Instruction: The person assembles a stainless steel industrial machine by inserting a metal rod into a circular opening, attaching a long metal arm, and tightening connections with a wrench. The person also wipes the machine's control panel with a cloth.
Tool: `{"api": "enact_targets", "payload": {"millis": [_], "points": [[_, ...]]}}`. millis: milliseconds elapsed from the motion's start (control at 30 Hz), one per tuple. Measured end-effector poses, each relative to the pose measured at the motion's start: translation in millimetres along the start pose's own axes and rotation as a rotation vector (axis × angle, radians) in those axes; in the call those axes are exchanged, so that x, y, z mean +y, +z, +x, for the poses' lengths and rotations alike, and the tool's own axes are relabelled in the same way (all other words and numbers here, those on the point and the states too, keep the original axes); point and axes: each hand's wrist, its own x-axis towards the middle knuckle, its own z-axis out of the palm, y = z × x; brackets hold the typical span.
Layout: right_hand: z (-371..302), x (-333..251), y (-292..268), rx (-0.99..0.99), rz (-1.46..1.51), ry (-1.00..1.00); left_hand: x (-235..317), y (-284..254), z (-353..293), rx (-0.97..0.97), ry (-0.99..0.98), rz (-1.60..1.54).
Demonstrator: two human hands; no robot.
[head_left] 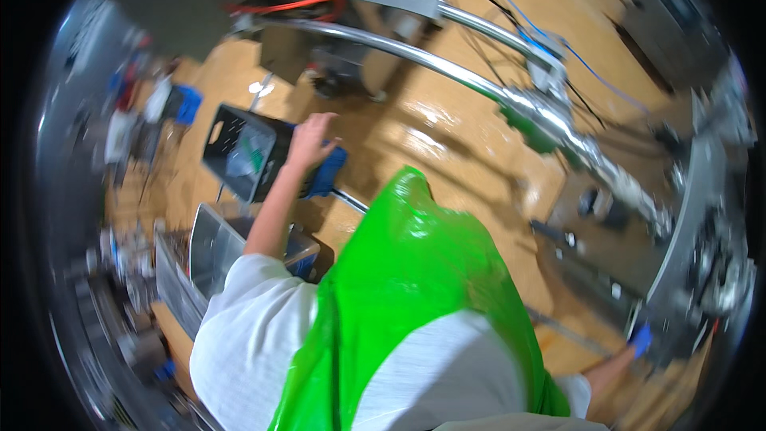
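Note:
My left hand (311, 140) reaches out bare, its fingers and thumb apart and nothing in them. It is beside a black plastic crate (214, 161) with slotted sides, which holds a clear bag with something green. Just under the hand is a blue object (329, 171) whose kind I cannot make out. At the lower right, my right hand (641, 340) wears a blue glove and is close to a grey metal surface. Its fingers are too small and blurred to read. A bright green apron (415, 271) covers my front.
Shiny metal rails (407, 52) cross ahead of me, with a blue cable (590, 68) beyond. Grey metal bins (215, 247) stand at the left. Metal machinery (702, 271) lines the right side. The tan floor (431, 128) looks wet in places.

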Motion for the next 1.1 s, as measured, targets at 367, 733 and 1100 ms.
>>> {"api": "enact_targets", "payload": {"millis": [367,733,1100], "points": [[3.2,-17.9,-54.8,-0.378,1.35,0.563,-7.7,0.0,-33.4,-0.125,-0.077,-0.036],[-18.0,-63.5,-82.7,-0.117,0.434,0.494,-2.1,2.7,-34.7,-0.219,-0.061,-0.075],[-12.3,-64.9,-100.1,-0.089,0.384,0.546,-2.0,8.8,-41.1,-0.286,-0.073,-0.046]]}}
